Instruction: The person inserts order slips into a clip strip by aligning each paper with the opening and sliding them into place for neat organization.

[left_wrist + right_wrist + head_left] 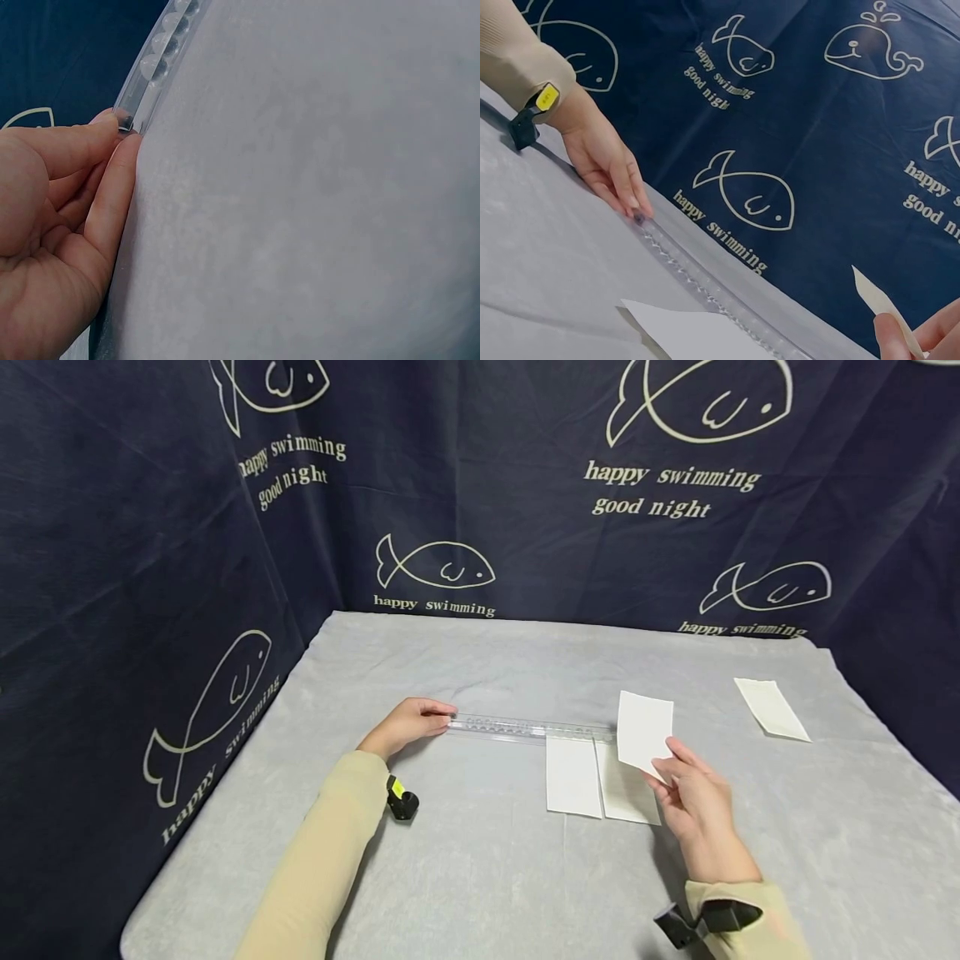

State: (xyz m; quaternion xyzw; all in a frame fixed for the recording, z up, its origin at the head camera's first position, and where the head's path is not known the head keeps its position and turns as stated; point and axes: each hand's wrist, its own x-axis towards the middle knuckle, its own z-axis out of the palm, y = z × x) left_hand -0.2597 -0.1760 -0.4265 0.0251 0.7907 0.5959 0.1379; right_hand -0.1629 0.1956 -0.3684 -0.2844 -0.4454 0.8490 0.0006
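Observation:
A clear plastic ruler lies across the cloth, and my left hand pinches its left end between thumb and fingers. In the left wrist view the ruler shows a row of round shapes along it. Two white paper pieces lie side by side just below the ruler's right part. Over the right one, my right hand holds up another white paper piece by its lower right corner. This held piece hides the ruler's right end.
A further white paper piece lies at the far right of the grey cloth-covered table. Dark blue curtains printed with fish and lettering stand behind and to the left. Each wrist wears a black camera.

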